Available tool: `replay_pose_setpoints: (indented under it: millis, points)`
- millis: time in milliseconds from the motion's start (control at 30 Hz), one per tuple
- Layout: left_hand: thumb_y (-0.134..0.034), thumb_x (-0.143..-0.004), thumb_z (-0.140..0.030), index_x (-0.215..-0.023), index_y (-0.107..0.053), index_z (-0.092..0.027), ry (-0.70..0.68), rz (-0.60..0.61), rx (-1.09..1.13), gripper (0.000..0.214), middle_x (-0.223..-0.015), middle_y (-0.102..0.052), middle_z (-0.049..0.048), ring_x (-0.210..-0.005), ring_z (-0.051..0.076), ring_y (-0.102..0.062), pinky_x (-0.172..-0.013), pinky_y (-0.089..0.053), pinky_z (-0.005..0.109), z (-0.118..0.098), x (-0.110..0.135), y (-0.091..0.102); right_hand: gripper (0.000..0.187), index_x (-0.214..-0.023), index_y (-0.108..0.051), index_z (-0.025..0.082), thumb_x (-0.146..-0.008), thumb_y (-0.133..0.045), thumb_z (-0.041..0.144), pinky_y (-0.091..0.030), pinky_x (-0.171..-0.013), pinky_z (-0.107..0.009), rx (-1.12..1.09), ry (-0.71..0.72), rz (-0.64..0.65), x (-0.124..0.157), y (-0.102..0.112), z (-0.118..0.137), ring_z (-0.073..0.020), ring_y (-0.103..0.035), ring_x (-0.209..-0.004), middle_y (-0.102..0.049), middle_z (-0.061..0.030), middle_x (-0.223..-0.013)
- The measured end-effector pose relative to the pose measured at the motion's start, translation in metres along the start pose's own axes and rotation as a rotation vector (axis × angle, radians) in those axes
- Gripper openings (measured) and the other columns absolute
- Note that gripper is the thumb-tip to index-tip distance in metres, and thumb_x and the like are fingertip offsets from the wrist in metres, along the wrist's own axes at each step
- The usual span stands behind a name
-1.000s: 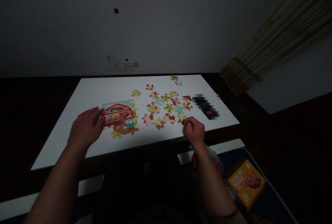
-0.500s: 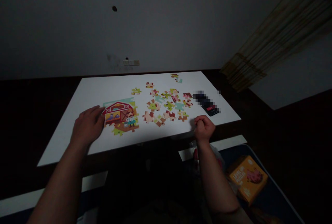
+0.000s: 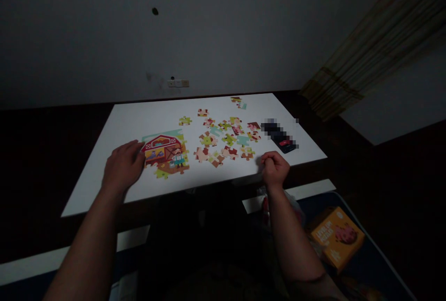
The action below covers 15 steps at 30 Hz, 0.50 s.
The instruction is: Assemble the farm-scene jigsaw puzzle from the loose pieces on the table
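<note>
White table [image 3: 94, 171], puzzle barn [image 3: 162, 151] crosswise, roof [image 3: 149, 140] facing wall [image 3: 223, 36], left hand [image 3: 123, 166] half-spread alongside, right hand [image 3: 276, 169] curled, contents unclear

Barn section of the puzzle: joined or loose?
Joined: the barn section shows one continuous picture, the barn and the figure beside it running unbroken.

White rectangular tabletop [image 3: 104, 150] bearing a partly joined barn jigsaw section [image 3: 166, 151], loose jigsaw pieces [image 3: 229, 140] and a smartphone [image 3: 288, 146].

The section, printed with a red barn and a standing figure, has knobbed, uneven edges. Just beyond its far right corner lies one mostly green piece [image 3: 185, 120]; farther beyond and right of it is a red-and-cream piece [image 3: 203, 112]. To the section's right, green, pale blue, cream, red and brown pieces form a close scatter. Two pieces [image 3: 236, 99] lie farthest beyond it, rightward. The smartphone, partly hidden by pixelation, rests well to its right, past the scatter.
</note>
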<state>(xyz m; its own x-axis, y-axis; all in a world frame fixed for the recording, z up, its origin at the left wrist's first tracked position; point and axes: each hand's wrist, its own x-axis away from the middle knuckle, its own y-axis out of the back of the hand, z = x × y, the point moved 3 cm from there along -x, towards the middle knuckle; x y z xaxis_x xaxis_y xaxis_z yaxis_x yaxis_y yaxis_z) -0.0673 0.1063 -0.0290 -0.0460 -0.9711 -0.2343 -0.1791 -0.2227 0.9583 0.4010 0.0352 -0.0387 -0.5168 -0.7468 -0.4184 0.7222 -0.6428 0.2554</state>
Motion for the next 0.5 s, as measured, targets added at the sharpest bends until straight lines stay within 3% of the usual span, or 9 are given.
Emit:
replay_pose_setpoints:
  millis: [200, 367, 500]
  points:
    - [-0.043, -0.092, -0.04, -0.13, -0.061, -0.022, 0.014, -0.01, 0.049, 0.045, -0.139, -0.055, 0.0082, -0.129, 0.031, -0.047, -0.109, -0.037, 0.049, 0.003, -0.001, -0.001, 0.014, -0.068, -0.063, 0.022, -0.072, -0.05, 0.019, -0.046, -0.064, -0.033, 0.037, 0.031, -0.004, -0.002, -0.002, -0.001, -0.0192, -0.059, -0.064, -0.062, -0.0024, -0.065]
    - [-0.044, -0.086, -0.024, -0.123, -0.065, -0.021, 0.051, -0.082, 0.201, 0.042, -0.134, -0.06, 0.0062, -0.127, 0.026, -0.051, -0.109, -0.041, 0.045, 0.011, 0.002, -0.002, 0.016, -0.072, -0.064, 0.021, -0.074, -0.049, 0.021, -0.044, -0.063, -0.032, 0.087, 0.015, -0.047, -0.002, 0.0, -0.005, -0.0186, -0.057, -0.065, -0.062, -0.0024, -0.067]
    - [-0.044, -0.081, -0.015, -0.118, -0.066, -0.021, 0.061, -0.155, 0.29, 0.044, -0.13, -0.062, 0.0055, -0.124, 0.024, -0.054, -0.109, -0.042, 0.043, 0.014, 0.006, -0.001, 0.017, -0.078, -0.065, 0.018, -0.076, -0.049, 0.023, -0.038, -0.056, -0.029, 0.04, -0.006, 0.006, 0.0, 0.0, -0.007, -0.0163, -0.05, -0.058, -0.057, -0.0001, -0.064]
